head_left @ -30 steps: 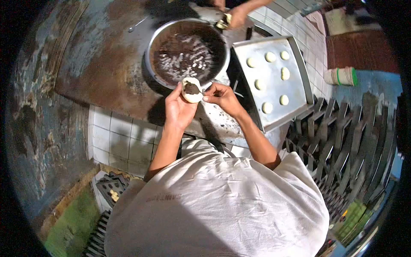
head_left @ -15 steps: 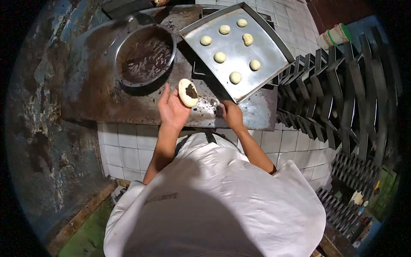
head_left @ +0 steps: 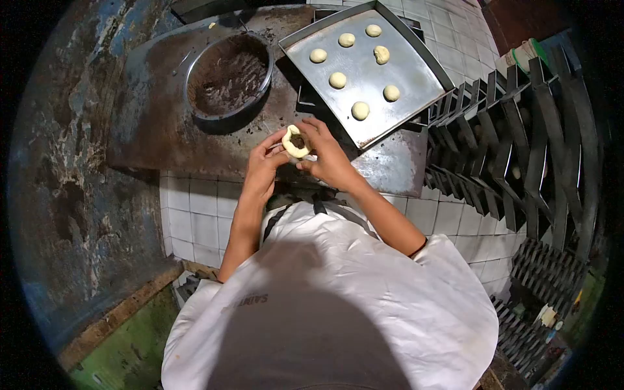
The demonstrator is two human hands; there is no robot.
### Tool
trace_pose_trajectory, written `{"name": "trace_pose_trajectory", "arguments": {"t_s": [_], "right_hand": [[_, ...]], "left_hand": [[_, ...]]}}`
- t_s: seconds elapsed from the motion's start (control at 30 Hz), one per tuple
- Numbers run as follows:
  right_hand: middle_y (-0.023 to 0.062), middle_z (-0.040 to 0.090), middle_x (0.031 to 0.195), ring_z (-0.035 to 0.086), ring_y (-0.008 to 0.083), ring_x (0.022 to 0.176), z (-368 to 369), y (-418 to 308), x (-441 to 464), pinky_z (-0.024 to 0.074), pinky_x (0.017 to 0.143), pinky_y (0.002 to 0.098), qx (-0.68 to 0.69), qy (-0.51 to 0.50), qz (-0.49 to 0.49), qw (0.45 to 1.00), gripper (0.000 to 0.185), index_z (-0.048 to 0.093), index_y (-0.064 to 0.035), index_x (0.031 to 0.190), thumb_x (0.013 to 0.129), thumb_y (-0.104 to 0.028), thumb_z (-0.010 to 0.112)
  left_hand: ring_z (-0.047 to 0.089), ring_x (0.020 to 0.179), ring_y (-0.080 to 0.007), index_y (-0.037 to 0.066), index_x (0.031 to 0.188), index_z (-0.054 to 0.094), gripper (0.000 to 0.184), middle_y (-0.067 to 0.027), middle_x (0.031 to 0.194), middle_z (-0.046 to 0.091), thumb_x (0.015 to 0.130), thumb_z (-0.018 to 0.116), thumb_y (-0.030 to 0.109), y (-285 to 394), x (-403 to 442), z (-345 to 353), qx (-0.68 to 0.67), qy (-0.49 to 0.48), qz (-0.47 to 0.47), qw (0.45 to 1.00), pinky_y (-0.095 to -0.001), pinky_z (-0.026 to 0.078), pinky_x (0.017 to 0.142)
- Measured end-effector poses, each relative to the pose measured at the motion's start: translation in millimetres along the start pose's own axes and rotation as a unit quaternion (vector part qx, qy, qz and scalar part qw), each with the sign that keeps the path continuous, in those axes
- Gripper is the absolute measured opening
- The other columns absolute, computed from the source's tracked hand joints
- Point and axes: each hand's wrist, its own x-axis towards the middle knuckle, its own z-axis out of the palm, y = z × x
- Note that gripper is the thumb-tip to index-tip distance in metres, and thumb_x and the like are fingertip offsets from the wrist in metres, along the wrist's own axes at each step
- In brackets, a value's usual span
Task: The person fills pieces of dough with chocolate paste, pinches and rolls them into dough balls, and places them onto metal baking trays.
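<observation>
A piece of pale dough (head_left: pixel 292 149) is held up between both my hands, its rim curled around a dark brown filling (head_left: pixel 298 140). My left hand (head_left: pixel 262 166) grips it from the left, fingers bent against its edge. From the right, my right hand (head_left: pixel 329 158) closes on the opposite edge with fingers and thumb. Up and to the left stands a round metal bowl (head_left: pixel 270 73), smeared inside with dark brown filling. A metal tray (head_left: pixel 364 75) with several pale dough balls (head_left: pixel 360 110) lies to the upper right.
The bowl and tray are on a stained metal table (head_left: pixel 146 123), whose near edge runs just in front of my body. Stacked dark metal trays (head_left: pixel 520 143) rise close on the right. A worn wall (head_left: pixel 71 175) is at the left.
My right hand has left the small metal tool on the table and come up to the dough. The dough, flat on my open left palm before, is now cupped with its edges raised around the filling.
</observation>
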Motion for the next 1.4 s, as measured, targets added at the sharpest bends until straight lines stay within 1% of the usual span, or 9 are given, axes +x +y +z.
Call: {"name": "trace_pose_trajectory", "arguments": {"t_s": [0.2, 0.3, 0.4, 0.53, 0.67, 0.83, 1.03, 1.23, 1.4], "right_hand": [[0.0150, 0.070, 0.116, 0.072, 0.0293, 0.099, 10, -29, 13, 0.0577, 0.082, 0.0335, -0.114, 0.111, -0.137, 0.978, 0.030, 0.072, -0.0032, 0.119, 0.089, -0.002, 0.073], [0.0177, 0.070, 0.118, 0.072, 0.0291, 0.101, 21, -46, 22, 0.0568, 0.082, 0.0337, -0.067, 0.121, -0.170, 0.976, 0.029, 0.072, -0.0017, 0.118, 0.090, -0.001, 0.072], [0.0213, 0.070, 0.116, 0.071, 0.0354, 0.100, 37, -78, 33, 0.0562, 0.083, 0.0381, -0.074, 0.095, -0.168, 0.978, 0.033, 0.069, -0.0009, 0.121, 0.088, -0.001, 0.070], [0.0257, 0.067, 0.114, 0.069, 0.0389, 0.098, 45, -92, 45, 0.0556, 0.079, 0.0423, -0.137, 0.025, -0.130, 0.982, 0.045, 0.062, -0.0019, 0.129, 0.086, -0.004, 0.072], [0.0193, 0.069, 0.098, 0.070, 0.0319, 0.083, 61, -115, 65, 0.0556, 0.073, 0.0388, -0.090, 0.096, -0.152, 0.980, 0.041, 0.065, -0.0010, 0.119, 0.083, -0.013, 0.080], [0.0103, 0.068, 0.093, 0.066, 0.0166, 0.082, 92, -134, 80, 0.0531, 0.073, 0.0296, 0.075, 0.108, -0.058, 0.990, 0.017, 0.072, 0.0019, 0.094, 0.084, -0.010, 0.079], [0.0122, 0.069, 0.092, 0.070, 0.0265, 0.079, 137, -158, 83, 0.0551, 0.072, 0.0360, -0.038, 0.148, -0.121, 0.981, 0.032, 0.075, -0.0051, 0.113, 0.082, -0.003, 0.074], [0.0141, 0.062, 0.087, 0.067, 0.0290, 0.078, 156, -158, 96, 0.0524, 0.073, 0.0322, -0.164, 0.231, -0.199, 0.938, 0.025, 0.074, -0.0028, 0.100, 0.076, -0.002, 0.077], [0.0078, 0.066, 0.088, 0.063, 0.0135, 0.083, 172, -167, 93, 0.0501, 0.074, 0.0266, 0.031, 0.187, -0.095, 0.977, 0.013, 0.072, 0.0020, 0.093, 0.084, -0.003, 0.079]], "left_hand": [[0.064, 0.109, -0.0176, 0.000, 0.131, 0.064, 0.054, -0.0108, 0.120, 0.066, 0.079, 0.068, -0.016, 28, -13, -6, 0.080, 0.053, 0.114, 0.989, -0.0284, 0.053, 0.094], [0.064, 0.109, -0.0171, -0.002, 0.129, 0.064, 0.047, -0.0104, 0.119, 0.066, 0.084, 0.072, -0.011, 32, -12, -16, 0.097, 0.087, 0.176, 0.976, -0.0272, 0.051, 0.095], [0.063, 0.115, -0.0186, -0.008, 0.131, 0.060, 0.038, -0.0134, 0.125, 0.066, 0.095, 0.069, 0.001, 33, -9, -19, -0.102, 0.142, 0.246, 0.953, -0.0302, 0.048, 0.102], [0.056, 0.128, -0.0233, -0.007, 0.133, 0.060, 0.036, -0.0182, 0.138, 0.061, 0.104, 0.057, 0.013, 45, -19, -31, -0.169, 0.045, 0.293, 0.940, -0.0368, 0.040, 0.113], [0.048, 0.139, -0.0261, -0.005, 0.136, 0.059, 0.041, -0.0211, 0.147, 0.054, 0.096, 0.053, -0.001, 65, -33, -53, -0.180, -0.117, 0.306, 0.928, -0.0405, 0.030, 0.121], [0.054, 0.133, -0.0252, -0.005, 0.135, 0.058, 0.040, -0.0191, 0.145, 0.057, 0.097, 0.061, 0.003, 76, -29, -70, -0.185, -0.088, 0.295, 0.933, -0.0388, 0.038, 0.115], [0.064, 0.112, -0.0212, 0.000, 0.114, 0.066, 0.020, -0.0144, 0.126, 0.067, 0.101, 0.065, 0.015, 92, -15, -104, -0.221, 0.036, 0.274, 0.935, -0.0368, 0.049, 0.101], [0.064, 0.113, -0.0212, -0.005, 0.111, 0.068, 0.034, -0.0174, 0.125, 0.067, 0.107, 0.054, 0.026, 104, -18, -119, -0.175, -0.063, 0.330, 0.926, -0.0345, 0.049, 0.100], [0.058, 0.123, -0.0227, -0.006, 0.130, 0.060, 0.036, -0.0171, 0.141, 0.057, 0.104, 0.052, 0.016, 123, -34, -136, -0.269, -0.188, 0.245, 0.912, -0.0362, 0.046, 0.105]]}}
